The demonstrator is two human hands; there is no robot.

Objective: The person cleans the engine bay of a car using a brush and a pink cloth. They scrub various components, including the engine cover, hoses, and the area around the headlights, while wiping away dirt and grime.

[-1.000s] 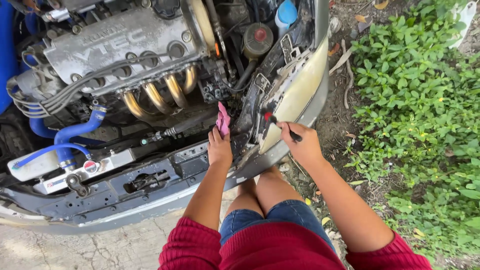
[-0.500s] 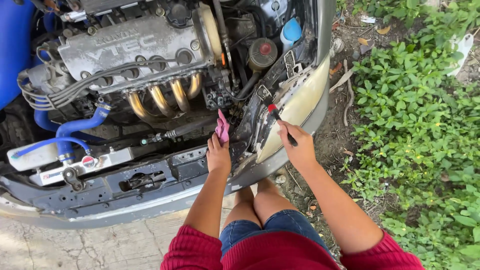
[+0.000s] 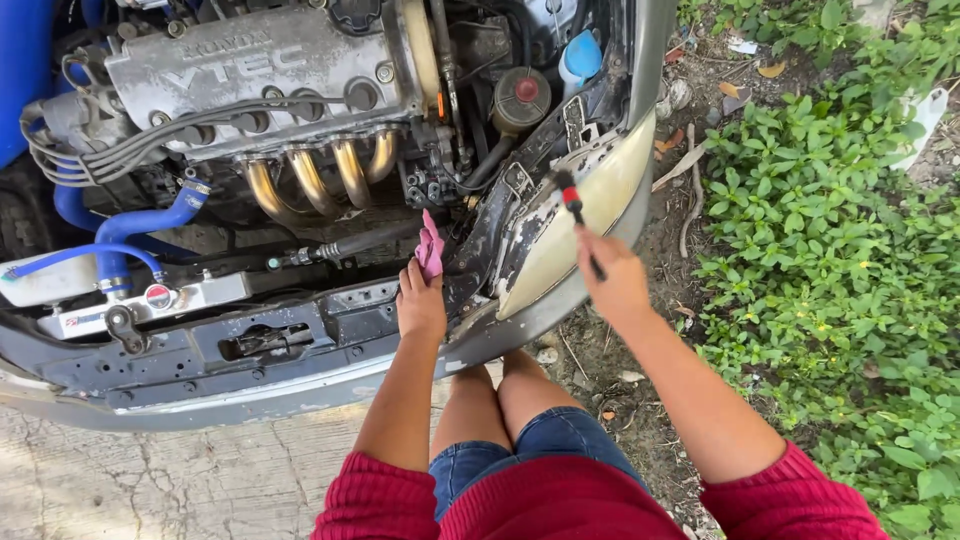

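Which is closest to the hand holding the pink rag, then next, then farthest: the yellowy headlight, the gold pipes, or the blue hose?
From the left hand, which holds the pink rag:
1. Headlight, just to its right.
2. Gold pipes, up and left in the engine bay.
3. Blue hose, far left.

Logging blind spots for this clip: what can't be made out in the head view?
- Left hand fingertips: hidden under the crumpled pink cloth.
- Thin black brush with a red band: its handle end is buried in the right hand.
- Yellowed headlight lens: its lower edge is tucked behind the grey bumper.
- Blue panel: cut off by the left edge.
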